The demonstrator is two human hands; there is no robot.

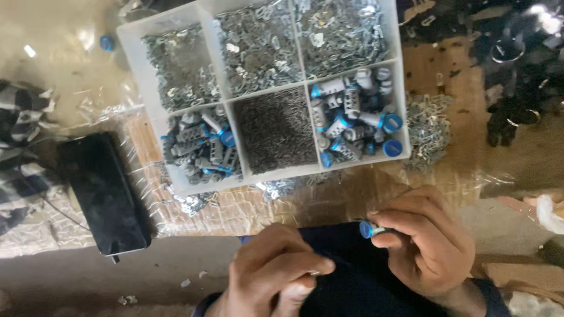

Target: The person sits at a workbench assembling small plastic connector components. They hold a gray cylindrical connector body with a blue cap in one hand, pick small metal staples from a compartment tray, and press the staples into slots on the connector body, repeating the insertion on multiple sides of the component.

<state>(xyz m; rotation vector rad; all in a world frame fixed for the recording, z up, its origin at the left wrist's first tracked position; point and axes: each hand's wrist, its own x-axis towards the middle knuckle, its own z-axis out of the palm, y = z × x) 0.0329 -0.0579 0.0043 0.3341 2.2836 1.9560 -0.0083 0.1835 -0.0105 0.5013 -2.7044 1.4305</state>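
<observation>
Dark slab, probably a phone (104, 194), lies face-up at left just off the compartment tray's (136, 53) lower-left corner: black rectangular screen, blank, glare on glass. Crinkled clear plastic wrap (147, 194) under its right edge. No labels or signs visible.

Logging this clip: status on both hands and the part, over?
Right hand grip shut on grey cylinder with blue cap. Left hand pinched shut, contents too small to tell. Divided parts tray beyond, nothing between.
</observation>
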